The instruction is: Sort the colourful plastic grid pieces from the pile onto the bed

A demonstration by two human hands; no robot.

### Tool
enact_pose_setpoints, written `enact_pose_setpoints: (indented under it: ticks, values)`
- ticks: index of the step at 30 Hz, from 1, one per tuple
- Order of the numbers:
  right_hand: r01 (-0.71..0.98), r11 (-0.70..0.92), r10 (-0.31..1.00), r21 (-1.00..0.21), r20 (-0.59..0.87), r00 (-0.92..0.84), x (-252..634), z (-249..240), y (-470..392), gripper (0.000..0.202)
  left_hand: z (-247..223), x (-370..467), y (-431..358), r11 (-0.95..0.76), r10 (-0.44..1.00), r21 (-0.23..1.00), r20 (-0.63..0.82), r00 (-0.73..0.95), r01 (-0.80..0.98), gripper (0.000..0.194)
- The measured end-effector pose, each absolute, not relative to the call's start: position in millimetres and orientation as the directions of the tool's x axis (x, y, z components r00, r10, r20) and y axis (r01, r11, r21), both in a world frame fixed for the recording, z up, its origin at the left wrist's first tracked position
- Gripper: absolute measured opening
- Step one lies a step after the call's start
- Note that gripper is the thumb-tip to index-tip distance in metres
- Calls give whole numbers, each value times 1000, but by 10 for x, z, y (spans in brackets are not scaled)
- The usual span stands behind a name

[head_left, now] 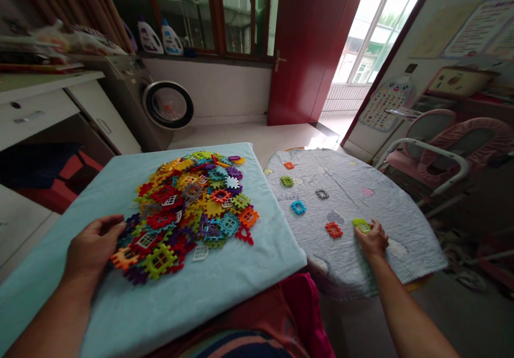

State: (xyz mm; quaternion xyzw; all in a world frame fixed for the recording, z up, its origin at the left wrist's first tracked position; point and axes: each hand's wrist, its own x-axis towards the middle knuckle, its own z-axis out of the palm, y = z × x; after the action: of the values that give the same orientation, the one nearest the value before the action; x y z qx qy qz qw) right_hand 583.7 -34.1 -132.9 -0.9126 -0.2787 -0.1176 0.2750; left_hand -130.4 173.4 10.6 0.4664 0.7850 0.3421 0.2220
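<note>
A heap of colourful plastic interlocking pieces (193, 203) lies on the light blue cloth of the left table (257, 272). My left hand (94, 245) rests at the heap's left edge, fingers bent against it; whether it grips a piece is hidden. On the grey patterned cloth of the round table (417, 229), my right hand (374, 238) has its fingers on a yellow-green piece (361, 225) at the right. An orange-red piece (333, 230), a blue piece (298, 207), a grey piece (322, 193), a green piece (286, 181) and a small orange piece (289, 165) lie spread out there.
Behind the left table stand a washing machine (140, 96) with its round door open and a white desk (40, 101). A red door (309, 47) is at the back. A pink chair (429, 149) stands beyond the round table at the right.
</note>
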Motion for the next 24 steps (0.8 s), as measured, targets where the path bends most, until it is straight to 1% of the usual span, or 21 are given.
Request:
enact_pose_setpoints:
  ticks: [6, 11, 14, 16, 18, 20, 22, 24]
  values:
    - [538, -713, 402, -449, 366, 839, 5803, -1341, -338, 70, 143, -1266, 1706, 324, 876, 740, 0, -482, 589, 49]
    - [506, -730, 383, -459, 338, 860, 5765, -1301, -333, 73, 61, -1327, 1736, 326, 873, 734, 8, -488, 596, 50]
    - [528, -711, 364, -465, 399, 842, 5699, -1265, -334, 74, -19, -1395, 1766, 316, 873, 731, 25, -487, 605, 53]
    - [603, -651, 415, -460, 450, 791, 5596, -1253, -332, 66, -47, -1420, 1779, 320, 875, 727, 20, -484, 607, 53]
    - [711, -548, 547, -440, 454, 703, 5445, -1258, -326, 57, -40, -1417, 1779, 318, 881, 729, 10, -473, 607, 53]
    - [787, -456, 666, -417, 426, 612, 5271, -1279, -313, 54, -1, -1387, 1766, 317, 883, 732, 5, -470, 603, 53]
    - [816, -426, 716, -391, 406, 568, 5112, -1301, -290, 57, 55, -1339, 1742, 315, 880, 737, 10, -475, 599, 51]
    - [820, -438, 728, -368, 391, 563, 5002, -1313, -254, 57, 106, -1292, 1718, 306, 877, 749, 19, -480, 588, 48]
